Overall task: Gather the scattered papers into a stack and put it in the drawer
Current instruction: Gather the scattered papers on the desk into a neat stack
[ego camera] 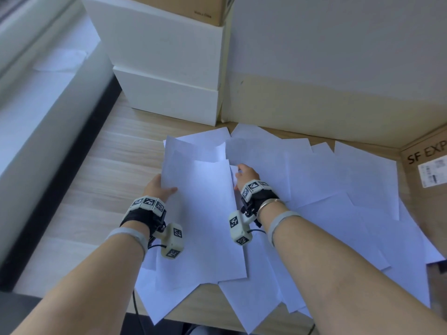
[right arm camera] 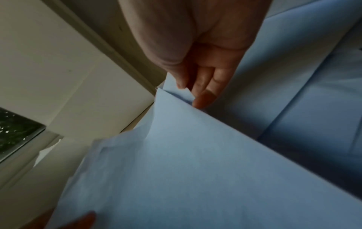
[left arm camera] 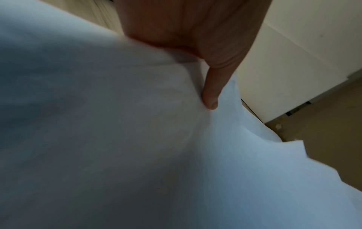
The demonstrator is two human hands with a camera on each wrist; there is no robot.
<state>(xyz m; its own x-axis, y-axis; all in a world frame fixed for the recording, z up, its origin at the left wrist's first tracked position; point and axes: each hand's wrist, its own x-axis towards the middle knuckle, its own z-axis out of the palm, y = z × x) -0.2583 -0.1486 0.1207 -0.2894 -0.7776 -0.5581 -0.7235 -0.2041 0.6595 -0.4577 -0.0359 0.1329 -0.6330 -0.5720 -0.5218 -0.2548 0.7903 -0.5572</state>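
Several white paper sheets (ego camera: 321, 189) lie scattered over the wooden desk (ego camera: 108, 170). Between my hands I hold a small bundle of sheets (ego camera: 200, 189) raised off the rest. My left hand (ego camera: 158, 187) grips its left edge, thumb on top (left arm camera: 210, 99) and fingers hidden underneath. My right hand (ego camera: 245, 175) pinches the bundle's right edge (right arm camera: 176, 139) between thumb and fingers (right arm camera: 203, 99). No drawer is in view.
Two stacked white boxes (ego camera: 169, 68) with a brown carton on top stand at the back left. A cardboard wall (ego camera: 338, 93) runs behind the papers, and a cardboard box with a shipping label (ego camera: 428, 170) stands at the right. A window sill (ego camera: 36, 117) runs along the left.
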